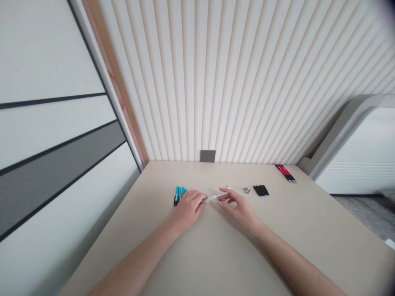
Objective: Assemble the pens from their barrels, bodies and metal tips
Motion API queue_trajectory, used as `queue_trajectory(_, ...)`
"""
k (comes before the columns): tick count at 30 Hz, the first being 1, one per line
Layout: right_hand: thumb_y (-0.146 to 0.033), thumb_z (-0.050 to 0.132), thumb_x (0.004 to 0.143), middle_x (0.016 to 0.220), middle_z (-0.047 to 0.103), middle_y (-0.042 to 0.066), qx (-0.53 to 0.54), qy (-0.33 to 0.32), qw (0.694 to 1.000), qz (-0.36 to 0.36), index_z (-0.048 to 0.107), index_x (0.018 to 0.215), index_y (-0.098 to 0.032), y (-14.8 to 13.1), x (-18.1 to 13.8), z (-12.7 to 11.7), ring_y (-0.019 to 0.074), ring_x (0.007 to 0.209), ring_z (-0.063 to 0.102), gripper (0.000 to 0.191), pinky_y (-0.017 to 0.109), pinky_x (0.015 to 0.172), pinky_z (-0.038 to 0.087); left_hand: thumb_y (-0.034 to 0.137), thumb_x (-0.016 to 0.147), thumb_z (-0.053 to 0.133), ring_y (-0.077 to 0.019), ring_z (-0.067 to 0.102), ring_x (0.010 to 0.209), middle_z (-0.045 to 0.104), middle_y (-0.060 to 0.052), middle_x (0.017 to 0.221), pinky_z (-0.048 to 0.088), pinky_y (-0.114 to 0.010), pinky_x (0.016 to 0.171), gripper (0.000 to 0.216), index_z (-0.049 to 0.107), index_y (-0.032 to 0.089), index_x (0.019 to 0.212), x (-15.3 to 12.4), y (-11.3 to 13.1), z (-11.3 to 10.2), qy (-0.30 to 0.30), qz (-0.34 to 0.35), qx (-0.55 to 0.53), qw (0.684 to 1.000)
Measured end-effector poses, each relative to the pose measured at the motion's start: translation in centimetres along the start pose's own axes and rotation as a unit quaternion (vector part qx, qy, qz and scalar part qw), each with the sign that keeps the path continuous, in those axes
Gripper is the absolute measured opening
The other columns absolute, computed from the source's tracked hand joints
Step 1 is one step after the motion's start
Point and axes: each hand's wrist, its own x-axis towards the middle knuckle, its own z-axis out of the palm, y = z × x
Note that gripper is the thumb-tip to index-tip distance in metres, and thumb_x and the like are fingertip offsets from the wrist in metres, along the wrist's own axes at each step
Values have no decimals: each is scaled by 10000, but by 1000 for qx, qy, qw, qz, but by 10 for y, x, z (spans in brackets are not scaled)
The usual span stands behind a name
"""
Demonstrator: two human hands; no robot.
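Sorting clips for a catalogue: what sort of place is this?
Probably a home study or small office: a beige desk against ribbed white wall panelling, a wall socket, and teal pens, black pens and red pens.

Ribbed white wall (247, 82) with gray socket (207, 156) backs beige desk (160, 176); striped panels (52, 135) left, gray floor (364, 209) right.

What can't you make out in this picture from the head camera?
Head view:
White object: one end hidden by the left hand.
Teal pens: lower parts hidden by that hand.
Small metal pieces: too small to identify.
Red-and-black pens: too small to count.
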Motion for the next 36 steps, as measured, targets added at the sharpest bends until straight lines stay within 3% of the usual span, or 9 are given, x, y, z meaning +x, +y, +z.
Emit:
queue_trajectory(7,-450,585,886,909,748,62,-5,18,1000,11,743,972,-217,-11,-4,-3,214,805,652,294,357,793,507,199,954,505,-219,574,969,644,-57,975,443,-366,876,137,624,205,1024,0,0,0,-8,6,13,1000)
queue_trajectory(19,-461,640,849,848,759,40,69,-29,997,10,772,928,-229,-14,-2,-10,206,796,665,279,320,745,508,227,988,431,-205,568,954,618,-74,981,463,-338,860,241,651,211,1086,-1,-3,-3,9,41,-21,999)
queue_trajectory(27,-470,642,846,850,763,42,58,-11,998,1,777,905,-238,-14,0,-11,214,794,676,275,327,738,517,226,999,393,-200,573,953,619,-87,995,477,-331,867,283,632,198,1148,-3,-4,-4,9,59,-79,995)
queue_trajectory(33,-441,646,843,828,759,32,37,-21,999,8,776,894,-237,-14,0,-15,205,782,665,247,314,736,499,239,993,426,-184,593,964,640,-74,1026,477,-310,869,257,634,205,1140,-5,-6,-4,32,24,-139,989)
queue_trajectory(36,-427,626,851,799,750,27,14,-24,999,18,767,871,-219,-14,-1,-13,193,752,645,253,306,723,483,287,951,518,-184,610,927,666,-57,989,482,-316,855,208,636,205,1101,-4,-9,-1,75,-44,-191,978)
